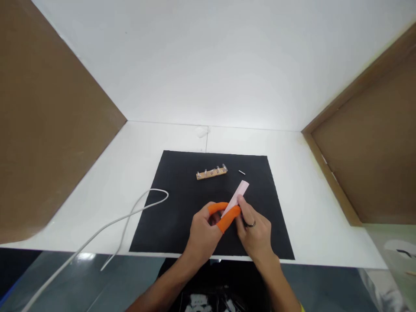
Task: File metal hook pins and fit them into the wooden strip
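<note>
A pale pink flat strip (239, 193) is held at a slant over the black mat (175, 216). My left hand (208, 225), with orange covers on its thumb and a finger, pinches the lower end of the strip. On the strip's right side, my right hand (255, 227), which wears a dark ring, grips it with thumb and fingers. Beyond the hands lies a narrow wooden piece (211, 173) bearing several small clear parts. A short thin metallic rod (242, 172) rests to its right.
A white cable (107, 225) loops from the lower left onto the mat's left edge. Brown panels stand at the left (58, 121) and right (373, 143) of the white table (312, 195). A white wall (211, 65) rises behind.
</note>
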### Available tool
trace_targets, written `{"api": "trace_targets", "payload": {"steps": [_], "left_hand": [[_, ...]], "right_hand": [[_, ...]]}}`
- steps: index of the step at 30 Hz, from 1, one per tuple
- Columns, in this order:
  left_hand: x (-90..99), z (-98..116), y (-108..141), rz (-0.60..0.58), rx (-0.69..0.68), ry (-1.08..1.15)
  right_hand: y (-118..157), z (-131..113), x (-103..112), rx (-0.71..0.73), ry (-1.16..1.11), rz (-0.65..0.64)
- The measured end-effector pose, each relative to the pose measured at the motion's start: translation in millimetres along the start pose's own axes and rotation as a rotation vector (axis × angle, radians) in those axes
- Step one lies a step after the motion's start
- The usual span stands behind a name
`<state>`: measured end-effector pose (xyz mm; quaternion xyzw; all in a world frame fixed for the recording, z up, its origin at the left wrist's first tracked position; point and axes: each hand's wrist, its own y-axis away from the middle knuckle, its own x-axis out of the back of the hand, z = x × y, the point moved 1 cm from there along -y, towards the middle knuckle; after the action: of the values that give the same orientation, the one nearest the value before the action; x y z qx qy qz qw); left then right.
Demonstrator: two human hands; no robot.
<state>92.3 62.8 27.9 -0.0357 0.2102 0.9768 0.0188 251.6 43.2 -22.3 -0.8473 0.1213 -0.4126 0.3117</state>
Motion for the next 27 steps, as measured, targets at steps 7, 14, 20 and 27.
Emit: {"api": "trace_targets", "payload": {"steps": [7, 14, 20, 27], "left_hand": [[-22.6, 4.4, 9.4, -0.187, 0.252, 0.174], [-45.7, 7.2, 12.5, -0.338, 0.433, 0.387], [-49.7, 8.6, 13.4, -0.429, 0.417, 0.403], [-37.9, 9.4, 6.9, -0.464, 0.354, 0.23]], "right_hand": [[-11.3, 24.8, 12.7, 0.12, 0.124, 0.04], [-28.4, 38.1, 20.8, 0.185, 0.122, -0.011], [-21.4, 37.7, 15.8, 0.121, -0.065, 0.0], [-4.0, 35.5, 2.1, -0.065, -0.298, -0.036]]}}
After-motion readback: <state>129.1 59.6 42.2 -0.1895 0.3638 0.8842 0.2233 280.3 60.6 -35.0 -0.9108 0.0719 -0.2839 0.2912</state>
